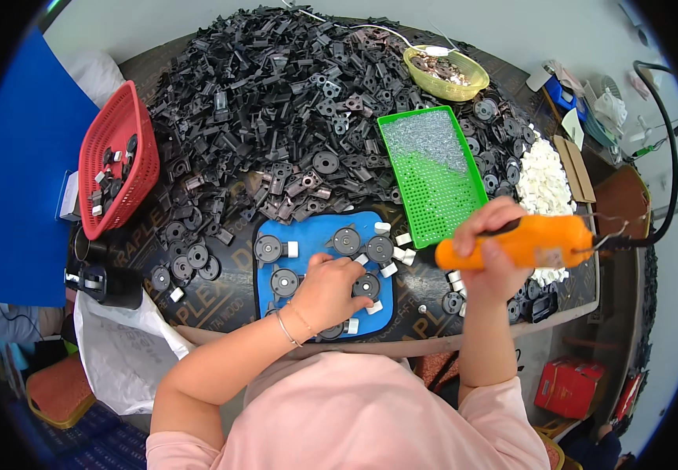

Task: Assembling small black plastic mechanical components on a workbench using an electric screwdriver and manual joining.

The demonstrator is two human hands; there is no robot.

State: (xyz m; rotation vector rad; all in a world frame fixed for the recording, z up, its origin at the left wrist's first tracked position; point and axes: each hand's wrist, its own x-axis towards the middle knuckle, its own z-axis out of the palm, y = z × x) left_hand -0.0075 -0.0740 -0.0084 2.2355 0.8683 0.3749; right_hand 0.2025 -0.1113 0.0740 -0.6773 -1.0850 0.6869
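My right hand [489, 249] is wrapped round an orange electric screwdriver [547, 241], held above the table to the right of a blue mat [319, 229]. Its black cord runs off to the right. On the mat, my left hand [327, 290] has its thumb and fingers about a black round plastic part [366, 285], partly hidden by the fingers. Several similar round parts lie around it, among them one at the mat's left [268, 249] and one at the top [346, 241]. Small white blocks [382, 228] lie beside these parts.
A large heap of black plastic pieces [261, 86] covers the back. A green tray [441, 204] of small silvery screws stands right of the mat, near white pieces [544, 180]. A red basket [123, 188] is at left, a yellow basket [449, 84] at back right.
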